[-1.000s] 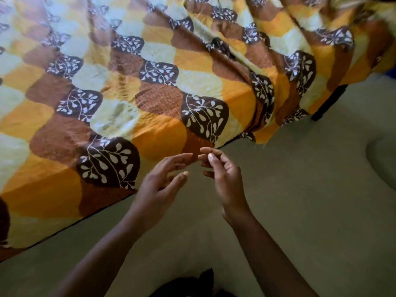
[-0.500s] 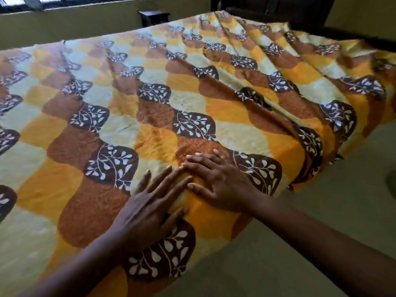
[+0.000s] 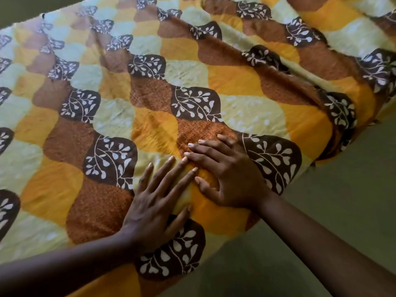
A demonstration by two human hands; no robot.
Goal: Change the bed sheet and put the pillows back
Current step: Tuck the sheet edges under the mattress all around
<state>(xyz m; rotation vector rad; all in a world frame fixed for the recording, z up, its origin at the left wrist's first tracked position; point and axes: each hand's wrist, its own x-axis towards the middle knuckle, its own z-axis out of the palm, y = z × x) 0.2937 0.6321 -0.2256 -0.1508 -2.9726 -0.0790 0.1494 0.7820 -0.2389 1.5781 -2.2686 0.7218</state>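
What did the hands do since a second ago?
Both hands went from the air beside the bed's edge forward onto the bed sheet. The left hand and right hand now lie flat on it, side by side, gripping nothing. Since half a second ago they have barely shifted. The sheet stays spread out.

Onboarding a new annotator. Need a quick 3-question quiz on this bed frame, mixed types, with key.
1. True or false: the left hand pinches a fold of the bed sheet.
2. Where is the sheet most creased? A) under the right hand B) toward the right, running to the overhanging corner C) along the left edge
3. Short answer: what shows beyond the sheet at lower right?
Key: 1 false, it lies flat with fingers straight; 2 B; 3 the floor.
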